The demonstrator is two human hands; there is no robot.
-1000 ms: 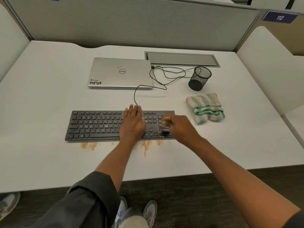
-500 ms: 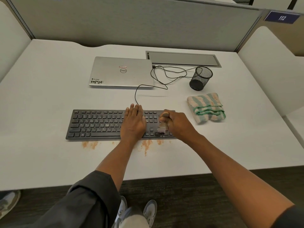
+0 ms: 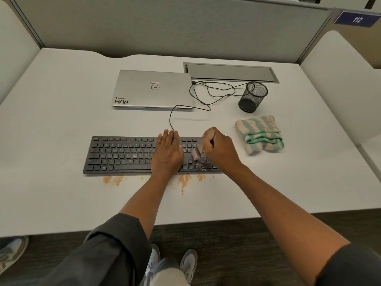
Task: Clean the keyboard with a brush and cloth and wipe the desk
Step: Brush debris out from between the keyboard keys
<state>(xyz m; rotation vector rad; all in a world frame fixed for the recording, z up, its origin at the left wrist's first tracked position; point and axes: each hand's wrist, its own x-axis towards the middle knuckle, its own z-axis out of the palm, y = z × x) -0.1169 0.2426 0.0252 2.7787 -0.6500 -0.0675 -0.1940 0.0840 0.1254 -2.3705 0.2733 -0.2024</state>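
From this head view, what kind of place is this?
Most likely an office or study cubicle: grey partition panels wall in a white desk, a numbered plate reading 112 marks the station, and a closed laptop and wired keyboard sit on it.

The keyboard (image 3: 123, 155) lies on the desk (image 3: 51, 203) near its front edge, with crumbs (image 3: 183, 181) on the desk just before it. The left hand (image 3: 168, 154) rests flat on the keyboard's middle, and the right hand (image 3: 220, 150) holds a brush (image 3: 196, 152) over its right end. Behind the keyboard lies a laptop (image 3: 152, 89), a cable (image 3: 206, 96) runs between them, a cup (image 3: 252, 97) stands right of the laptop, and a cloth (image 3: 259, 135) lies before the cup, right of the keyboard.
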